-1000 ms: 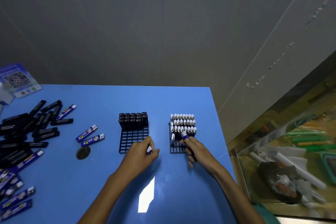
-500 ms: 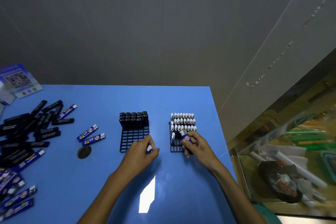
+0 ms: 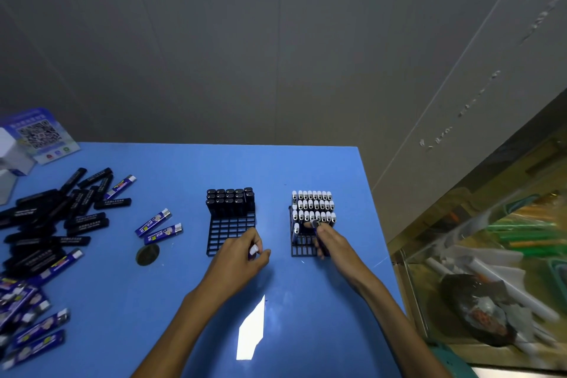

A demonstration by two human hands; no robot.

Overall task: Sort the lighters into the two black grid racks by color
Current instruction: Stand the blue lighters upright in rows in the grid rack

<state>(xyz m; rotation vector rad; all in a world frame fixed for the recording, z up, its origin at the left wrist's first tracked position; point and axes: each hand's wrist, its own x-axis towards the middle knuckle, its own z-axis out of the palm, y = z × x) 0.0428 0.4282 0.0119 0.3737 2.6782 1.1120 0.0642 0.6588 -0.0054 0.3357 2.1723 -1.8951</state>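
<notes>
Two black grid racks stand on the blue table (image 3: 276,169). The left rack (image 3: 227,233) holds several black lighters (image 3: 229,199) in its far rows. The right rack (image 3: 302,247) holds several white-capped blue lighters (image 3: 313,205). My right hand (image 3: 333,244) holds a blue lighter (image 3: 316,224) upright at the fourth row of the right rack, beside one standing there. My left hand (image 3: 239,258) rests in front of the left rack, closed on a blue lighter whose white cap (image 3: 254,250) shows.
A pile of loose black lighters (image 3: 52,224) lies at the left, with blue ones (image 3: 30,328) near the front left edge and two (image 3: 159,227) beside a dark round disc (image 3: 147,254). A QR-code card (image 3: 40,135) stands far left. The table's right edge drops to a cluttered bin (image 3: 491,285).
My right hand moved forward from the rack's front edge and brought its blue lighter up over the fourth row. The left hand stayed put.
</notes>
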